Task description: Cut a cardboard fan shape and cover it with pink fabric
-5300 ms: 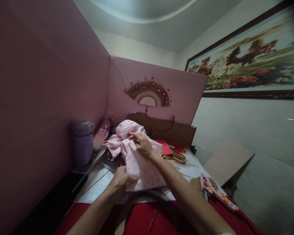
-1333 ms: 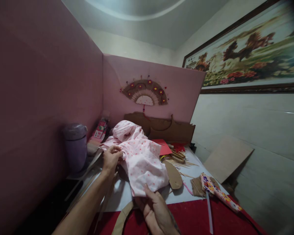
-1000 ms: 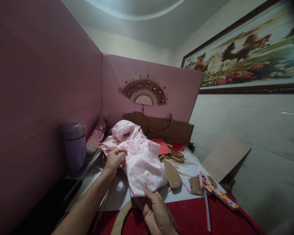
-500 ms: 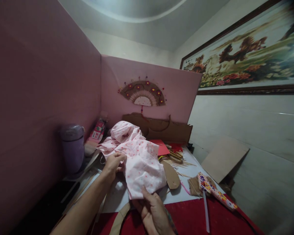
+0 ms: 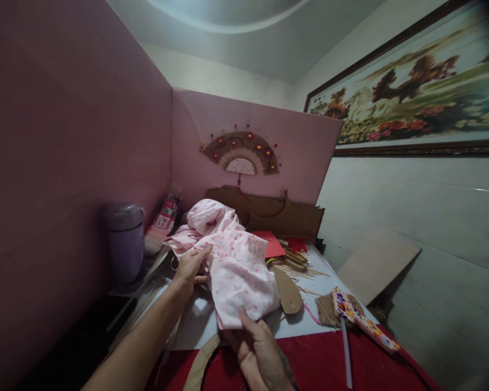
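A pink cloth with small red dots [image 5: 234, 260] lies bunched in the middle of the table. My left hand [image 5: 190, 267] rests against its left edge, fingers stretched out and lying on the fabric. My right hand [image 5: 256, 347] is below the cloth, palm up, thumb pinching the lower hem. A curved cardboard strip [image 5: 201, 363] lies under my right hand on the red table cover [image 5: 318, 364].
A purple lidded cup [image 5: 125, 239] stands at the left by the pink partition [image 5: 85, 136]. Cardboard pieces [image 5: 287, 290], bamboo sticks [image 5: 295, 260], red paper [image 5: 273, 244] and a flowered folded fan [image 5: 364, 320] lie to the right. A decorated fan [image 5: 242, 155] hangs on the back panel.
My left hand's fingers have uncurled from pinching the cloth edge and now lie stretched on it. My right hand keeps its hold on the lower hem.
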Tool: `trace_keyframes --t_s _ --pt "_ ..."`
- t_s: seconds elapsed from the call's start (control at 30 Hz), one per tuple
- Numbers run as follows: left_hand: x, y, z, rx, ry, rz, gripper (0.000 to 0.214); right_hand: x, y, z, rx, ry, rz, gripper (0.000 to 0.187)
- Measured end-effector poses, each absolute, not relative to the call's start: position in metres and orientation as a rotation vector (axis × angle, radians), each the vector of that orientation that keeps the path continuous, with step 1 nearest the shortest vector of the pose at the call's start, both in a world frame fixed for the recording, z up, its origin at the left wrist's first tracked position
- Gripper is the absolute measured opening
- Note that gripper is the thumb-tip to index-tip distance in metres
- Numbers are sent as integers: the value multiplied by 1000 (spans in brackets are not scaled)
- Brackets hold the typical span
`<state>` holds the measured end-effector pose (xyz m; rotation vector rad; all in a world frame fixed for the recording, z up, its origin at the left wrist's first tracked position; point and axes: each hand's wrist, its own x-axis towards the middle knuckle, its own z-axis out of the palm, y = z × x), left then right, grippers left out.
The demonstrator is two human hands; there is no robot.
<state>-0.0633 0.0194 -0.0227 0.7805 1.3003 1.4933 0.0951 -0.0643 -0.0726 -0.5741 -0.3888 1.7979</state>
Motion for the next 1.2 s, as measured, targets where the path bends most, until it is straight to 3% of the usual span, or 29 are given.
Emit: trace_keyframes --t_s 0.27,0.63,0.77,1.03,1.2 --pt "-64 24 -25 813 1323 1626 22 98 -68 -71 -616 -354 1799 51" --pt "-48 21 -15 641 1332 1810 24 99 -67 -74 -692 -394 1756 41" --pt "-37 2 -4 573 1263 1731 15 99 -67 -75 -651 -393 1766 47" --pt "-17 -46 -26 491 1039 1216 29 94 -64 -72 -722 -436 1741 40" --pt "-14 -42 -40 697 1086 1312 24 105 -80 -66 -787 -821 1822 47"
